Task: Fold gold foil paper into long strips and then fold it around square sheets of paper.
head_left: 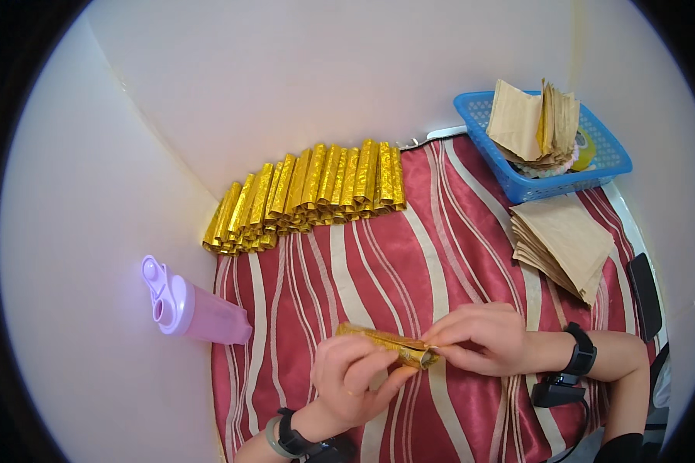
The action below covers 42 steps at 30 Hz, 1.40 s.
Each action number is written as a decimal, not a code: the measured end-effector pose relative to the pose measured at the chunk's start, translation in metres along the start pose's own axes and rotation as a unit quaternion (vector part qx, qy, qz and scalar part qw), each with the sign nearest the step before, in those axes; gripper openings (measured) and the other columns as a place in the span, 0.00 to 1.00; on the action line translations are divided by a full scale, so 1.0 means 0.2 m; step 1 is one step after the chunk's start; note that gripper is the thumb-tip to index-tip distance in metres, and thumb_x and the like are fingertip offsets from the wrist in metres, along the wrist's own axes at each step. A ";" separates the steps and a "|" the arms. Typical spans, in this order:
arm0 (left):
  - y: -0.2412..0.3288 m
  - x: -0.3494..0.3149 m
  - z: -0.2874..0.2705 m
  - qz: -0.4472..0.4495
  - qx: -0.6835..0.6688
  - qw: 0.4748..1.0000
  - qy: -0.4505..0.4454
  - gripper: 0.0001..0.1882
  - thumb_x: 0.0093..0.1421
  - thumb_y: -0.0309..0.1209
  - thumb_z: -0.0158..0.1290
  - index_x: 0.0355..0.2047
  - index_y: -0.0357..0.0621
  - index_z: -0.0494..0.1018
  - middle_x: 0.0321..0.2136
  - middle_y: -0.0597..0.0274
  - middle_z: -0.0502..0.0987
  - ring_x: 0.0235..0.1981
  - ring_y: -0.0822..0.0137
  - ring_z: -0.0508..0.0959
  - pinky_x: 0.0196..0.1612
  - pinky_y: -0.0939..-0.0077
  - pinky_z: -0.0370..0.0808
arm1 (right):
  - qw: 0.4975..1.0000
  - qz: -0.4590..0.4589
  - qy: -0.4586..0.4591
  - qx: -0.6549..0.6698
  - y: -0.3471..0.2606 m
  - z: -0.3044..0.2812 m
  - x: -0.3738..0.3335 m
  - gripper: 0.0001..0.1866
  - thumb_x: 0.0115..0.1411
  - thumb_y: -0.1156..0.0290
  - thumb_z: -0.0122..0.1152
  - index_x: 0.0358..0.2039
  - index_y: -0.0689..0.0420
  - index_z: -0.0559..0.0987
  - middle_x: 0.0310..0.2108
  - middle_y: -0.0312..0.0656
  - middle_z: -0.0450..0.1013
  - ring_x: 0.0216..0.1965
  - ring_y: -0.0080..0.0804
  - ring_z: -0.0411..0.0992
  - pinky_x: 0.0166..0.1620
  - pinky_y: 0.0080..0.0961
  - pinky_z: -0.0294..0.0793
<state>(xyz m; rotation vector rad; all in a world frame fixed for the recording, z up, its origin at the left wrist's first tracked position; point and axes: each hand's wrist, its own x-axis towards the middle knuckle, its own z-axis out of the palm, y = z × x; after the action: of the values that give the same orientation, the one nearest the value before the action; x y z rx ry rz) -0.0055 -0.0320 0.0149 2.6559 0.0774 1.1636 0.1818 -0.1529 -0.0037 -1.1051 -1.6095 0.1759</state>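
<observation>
A rolled tube of shiny gold paper (400, 342) lies slantwise between my hands above the striped cloth. My left hand (350, 382) is closed around its near side, thumb below and fingers over the top. The thumb and fingertips of my right hand (483, 338) pinch the paper's edge at the right end of the tube, where the roll's opening shows. Farther off to the left, a stack of similar gold paper tubes (309, 189) rests in rows on the cloth. My left palm hides part of the tube's underside.
A red and cream striped cloth (471, 255) covers the surface. At the far right, a blue plastic basket (548, 187) holds brown paper pieces. Before it lies a stack of brown paper sheets (567, 243), near a black phone (643, 297). Left stands a purple bottle (208, 312) by the pale wall.
</observation>
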 end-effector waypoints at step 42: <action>0.13 0.00 -0.02 0.061 0.181 0.981 -0.038 0.08 0.45 0.30 0.56 0.19 0.55 0.66 0.17 0.73 0.60 0.16 0.73 0.62 0.17 0.80 0.59 | 0.960 -0.217 -0.008 -0.178 -0.11 0.00 0.02 0.14 0.49 0.76 0.58 0.36 0.68 0.80 0.40 0.50 0.77 0.37 0.36 0.79 0.37 0.25 0.81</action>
<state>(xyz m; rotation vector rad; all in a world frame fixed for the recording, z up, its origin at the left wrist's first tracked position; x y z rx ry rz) -0.0092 -0.0563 0.0244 3.0590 0.1246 1.1807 0.1703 -0.1623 0.0116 -0.9848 -1.9037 -0.4098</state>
